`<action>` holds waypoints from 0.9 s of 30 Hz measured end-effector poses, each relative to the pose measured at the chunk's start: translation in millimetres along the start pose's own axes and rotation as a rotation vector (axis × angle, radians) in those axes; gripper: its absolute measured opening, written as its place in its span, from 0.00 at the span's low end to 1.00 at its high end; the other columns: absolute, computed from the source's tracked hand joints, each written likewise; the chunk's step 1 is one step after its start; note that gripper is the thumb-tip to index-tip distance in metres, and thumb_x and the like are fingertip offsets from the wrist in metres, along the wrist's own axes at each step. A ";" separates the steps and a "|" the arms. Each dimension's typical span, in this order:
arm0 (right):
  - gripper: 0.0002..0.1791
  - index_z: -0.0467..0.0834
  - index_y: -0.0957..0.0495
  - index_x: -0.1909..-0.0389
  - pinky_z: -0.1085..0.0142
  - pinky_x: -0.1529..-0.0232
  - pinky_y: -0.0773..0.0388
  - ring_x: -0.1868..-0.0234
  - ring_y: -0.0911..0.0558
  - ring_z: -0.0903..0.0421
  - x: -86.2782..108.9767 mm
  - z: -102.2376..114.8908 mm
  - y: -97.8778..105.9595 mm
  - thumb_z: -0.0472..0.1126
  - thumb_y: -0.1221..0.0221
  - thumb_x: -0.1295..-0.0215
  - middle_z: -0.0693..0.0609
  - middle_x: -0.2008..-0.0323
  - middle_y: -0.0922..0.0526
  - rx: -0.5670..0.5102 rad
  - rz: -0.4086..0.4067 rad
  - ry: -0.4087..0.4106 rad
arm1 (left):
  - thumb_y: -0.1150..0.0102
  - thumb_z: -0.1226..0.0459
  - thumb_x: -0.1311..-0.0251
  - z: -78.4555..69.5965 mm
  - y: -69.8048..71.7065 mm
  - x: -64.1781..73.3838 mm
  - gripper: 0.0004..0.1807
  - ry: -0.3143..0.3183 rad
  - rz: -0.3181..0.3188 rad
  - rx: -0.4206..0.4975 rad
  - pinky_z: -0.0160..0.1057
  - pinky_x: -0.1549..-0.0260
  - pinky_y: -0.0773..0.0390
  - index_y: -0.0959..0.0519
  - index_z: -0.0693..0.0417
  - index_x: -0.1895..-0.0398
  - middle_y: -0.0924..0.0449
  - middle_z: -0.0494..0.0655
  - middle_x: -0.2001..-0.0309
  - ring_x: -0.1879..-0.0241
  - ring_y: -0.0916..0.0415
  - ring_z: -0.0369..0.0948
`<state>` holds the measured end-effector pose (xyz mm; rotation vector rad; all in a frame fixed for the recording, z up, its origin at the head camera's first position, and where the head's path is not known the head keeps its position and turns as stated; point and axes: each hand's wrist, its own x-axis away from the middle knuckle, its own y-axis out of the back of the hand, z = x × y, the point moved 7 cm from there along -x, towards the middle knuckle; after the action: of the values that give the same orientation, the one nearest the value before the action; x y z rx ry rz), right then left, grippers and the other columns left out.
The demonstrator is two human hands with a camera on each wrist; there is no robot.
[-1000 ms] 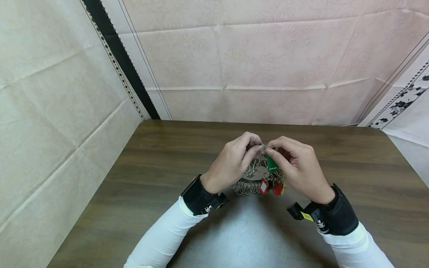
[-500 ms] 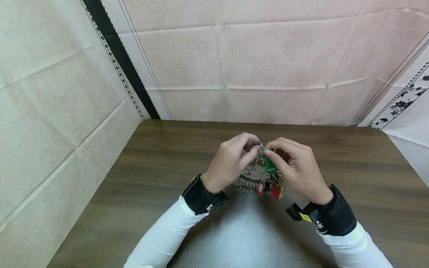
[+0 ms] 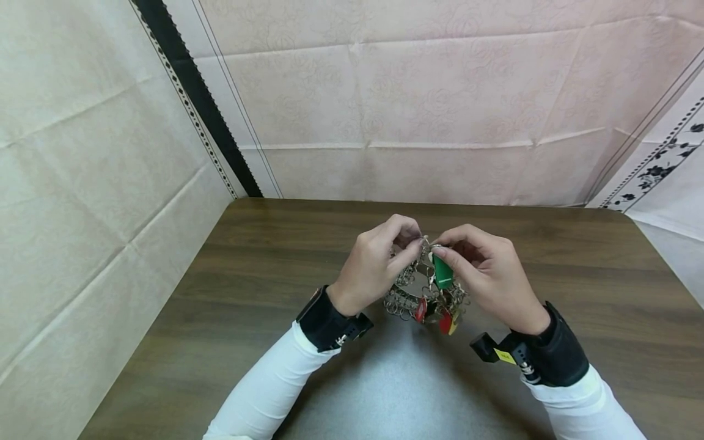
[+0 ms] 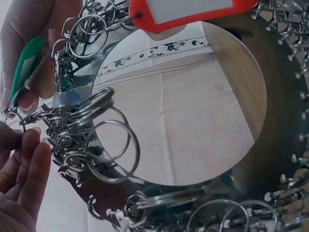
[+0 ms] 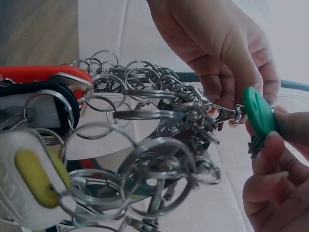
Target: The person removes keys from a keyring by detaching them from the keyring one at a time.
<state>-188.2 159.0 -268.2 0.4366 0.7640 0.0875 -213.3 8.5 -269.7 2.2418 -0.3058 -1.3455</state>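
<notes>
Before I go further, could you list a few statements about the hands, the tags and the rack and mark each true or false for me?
1. The green key tag is at the fingertips of the right hand. True.
2. The left hand is gripping a red key tag. False: it pinches a metal clasp, and the red key tags hang lower, apart from both hands.
3. Split rings hang around the round rack. True.
4. Both sleeves are black. False: the sleeves are white; the wristbands are black.
5. The tabletop is covered in plain white cloth. False: the tabletop shows brown wood grain.
</notes>
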 end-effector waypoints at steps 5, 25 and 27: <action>0.12 0.38 0.19 0.59 0.74 0.75 0.25 0.77 0.23 0.64 -0.2 -0.8 0.3 0.20 0.41 0.35 0.52 0.70 0.18 -0.032 0.007 0.007 | 0.41 0.73 0.32 -1.8 0.4 -0.1 0.06 -0.016 0.002 -0.001 0.23 0.59 0.21 0.26 0.61 0.56 0.17 0.50 0.65 0.65 0.18 0.37; 0.10 0.36 0.20 0.59 0.73 0.76 0.28 0.77 0.26 0.63 0.0 0.0 1.3 0.20 0.43 0.34 0.57 0.71 0.21 -0.048 -0.025 0.003 | 0.40 0.72 0.33 -10.3 -2.8 0.5 0.05 -0.111 0.028 -0.042 0.25 0.62 0.21 0.24 0.61 0.58 0.18 0.49 0.66 0.66 0.20 0.37; 0.10 0.36 0.21 0.59 0.72 0.77 0.29 0.77 0.27 0.63 -0.3 0.1 1.1 0.20 0.43 0.34 0.56 0.72 0.22 -0.050 -0.022 0.001 | 0.40 0.72 0.33 -10.7 -3.4 0.6 0.04 -0.112 0.039 -0.037 0.25 0.62 0.21 0.24 0.61 0.58 0.18 0.49 0.66 0.66 0.20 0.37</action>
<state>-188.3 159.9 -267.5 0.3804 0.7662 0.0857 -203.8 14.4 -267.8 2.1235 -0.3591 -1.4476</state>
